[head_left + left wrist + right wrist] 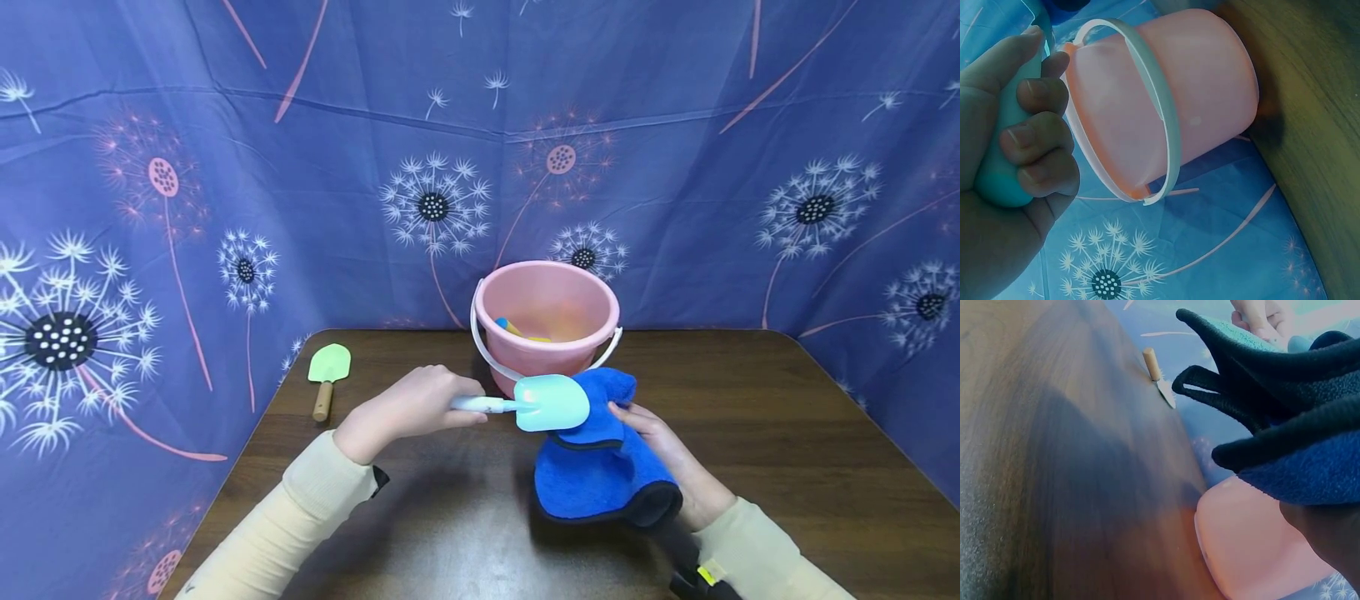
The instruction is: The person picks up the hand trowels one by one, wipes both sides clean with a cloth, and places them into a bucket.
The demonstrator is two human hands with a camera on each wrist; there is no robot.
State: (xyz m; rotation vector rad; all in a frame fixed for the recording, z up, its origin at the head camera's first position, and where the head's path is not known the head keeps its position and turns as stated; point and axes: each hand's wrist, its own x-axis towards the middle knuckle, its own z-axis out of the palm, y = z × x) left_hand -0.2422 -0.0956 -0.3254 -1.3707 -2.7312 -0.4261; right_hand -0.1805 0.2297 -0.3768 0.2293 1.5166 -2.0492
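My left hand grips the white handle of a light blue toy shovel in the head view. In the left wrist view the fingers curl round that handle. The shovel's blade lies against a blue cloth with black edging, overlapping its upper folds. My right hand holds this cloth from the right, thumb showing on its front and the other fingers mostly hidden. Folded layers of the cloth hang open in the right wrist view. Both hands are just in front of a pink bucket.
The bucket stands at the back of the brown table, its white handle swung down toward the front. Inside it are yellow and blue things. A green trowel with a wooden handle lies at the back left. A dandelion-patterned curtain hangs behind.
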